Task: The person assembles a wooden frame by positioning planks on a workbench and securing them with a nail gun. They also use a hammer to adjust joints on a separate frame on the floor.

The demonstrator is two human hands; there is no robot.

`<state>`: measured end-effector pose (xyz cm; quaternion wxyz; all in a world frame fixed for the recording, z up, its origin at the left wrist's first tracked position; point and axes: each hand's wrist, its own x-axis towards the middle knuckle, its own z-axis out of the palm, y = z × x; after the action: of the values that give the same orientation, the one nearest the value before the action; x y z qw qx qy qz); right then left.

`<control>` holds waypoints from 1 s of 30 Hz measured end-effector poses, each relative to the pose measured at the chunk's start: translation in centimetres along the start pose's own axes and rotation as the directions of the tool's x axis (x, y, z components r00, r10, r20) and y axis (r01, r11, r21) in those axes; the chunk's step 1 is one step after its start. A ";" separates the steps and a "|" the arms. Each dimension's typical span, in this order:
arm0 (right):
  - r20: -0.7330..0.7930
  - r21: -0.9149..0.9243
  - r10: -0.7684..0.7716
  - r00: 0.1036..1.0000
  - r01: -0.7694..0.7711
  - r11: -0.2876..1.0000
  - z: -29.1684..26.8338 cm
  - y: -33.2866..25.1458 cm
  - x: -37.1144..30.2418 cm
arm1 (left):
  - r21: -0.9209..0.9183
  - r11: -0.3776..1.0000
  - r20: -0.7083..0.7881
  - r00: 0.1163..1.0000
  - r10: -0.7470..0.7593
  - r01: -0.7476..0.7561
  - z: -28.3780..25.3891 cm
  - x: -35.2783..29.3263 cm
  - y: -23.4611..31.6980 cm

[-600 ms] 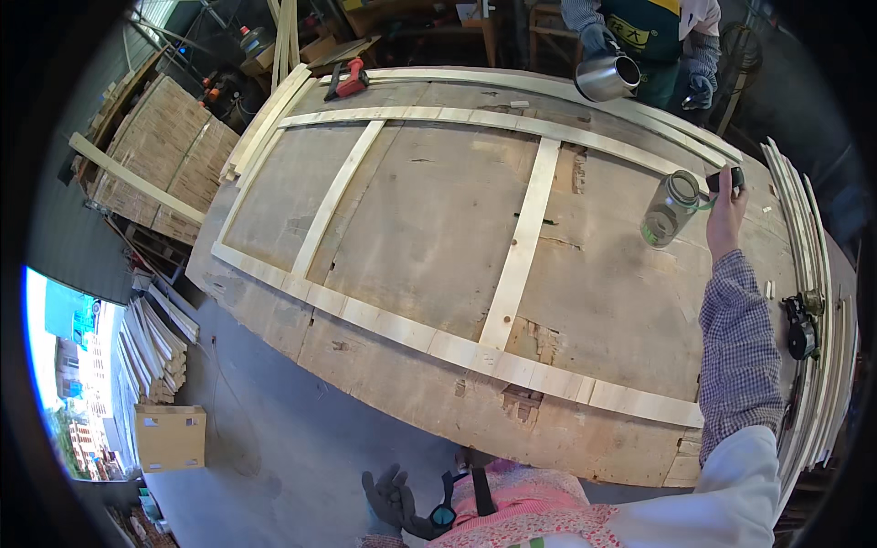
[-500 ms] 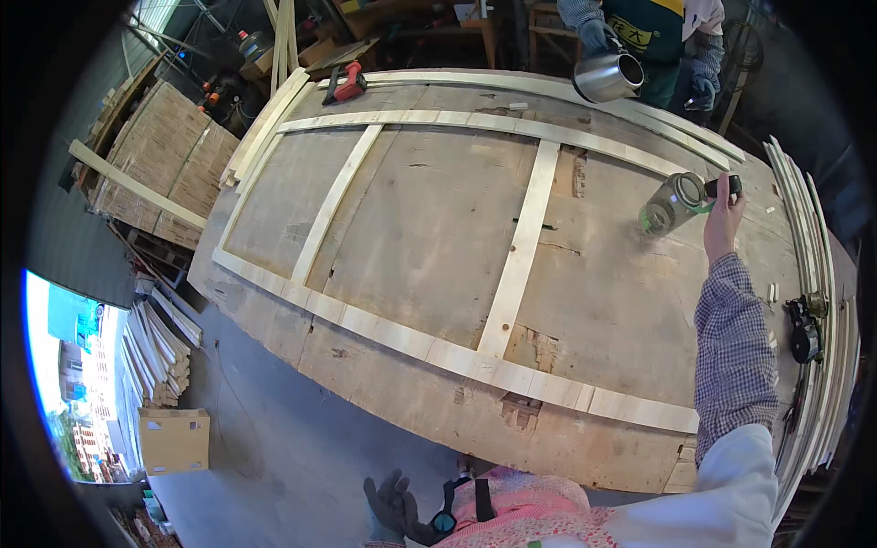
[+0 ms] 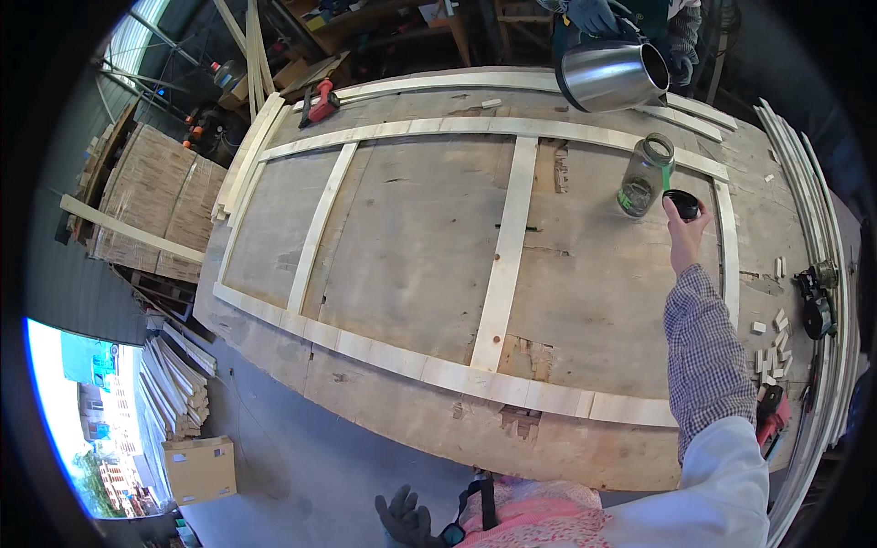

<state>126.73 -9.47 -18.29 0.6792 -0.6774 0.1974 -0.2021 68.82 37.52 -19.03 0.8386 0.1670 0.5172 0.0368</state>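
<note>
Bare, my right hand (image 3: 687, 239) reaches over the table and grips a round black lid (image 3: 681, 204), hollow side up. Just left of the lid is an uncapped clear drinking bottle (image 3: 644, 175) with green marks and a green strap on the lid's side. It looks upright over the wooden frame's right bay; whether it rests on the board I cannot tell. Low in the picture, my left hand (image 3: 405, 517) in a dark grey glove is open, fingers spread, holding nothing. A co-worker's gloved hand (image 3: 594, 16) holds a steel kettle (image 3: 612, 76), spout end facing the bottle.
A pale wooden frame (image 3: 516, 256) with crossbars lies on the worn table (image 3: 411, 228). A red power tool (image 3: 320, 102) sits at the far left corner. Small wood blocks (image 3: 776, 342), a black tool (image 3: 811, 303) and long strips (image 3: 804, 201) are along the right side.
My right hand has drawn nearer with the black lid. The bottle's tilt has become more upright, its open mouth now showing. The co-worker's kettle has come closer to it. My left hand stays low.
</note>
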 end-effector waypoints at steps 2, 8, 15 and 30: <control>0.000 -0.023 0.068 0.998 -0.068 0.997 0.6 -0.9 -1.9 | -0.324 0.927 0.188 0.973 -0.132 0.188 -1.6 0.1 0.6; -0.133 -0.118 0.132 0.982 -0.148 0.982 -1.9 1.7 -7.5 | -0.554 0.819 -0.040 0.978 -0.205 0.149 1.5 -1.1 1.8; 0.695 -0.329 0.519 0.497 -0.422 0.845 -3.5 1.3 -33.0 | -0.093 0.975 -0.002 0.979 0.203 -0.203 9.5 -2.6 3.3; 0.263 -0.062 0.434 0.862 -0.434 0.899 -11.5 -4.1 -62.7 | 0.168 0.980 0.584 0.791 -0.185 0.106 9.2 -1.6 -0.2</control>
<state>67.80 14.87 -14.55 0.7275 -0.6368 0.2503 0.0502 76.09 34.72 -13.94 0.9465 0.1826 0.2400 -0.1152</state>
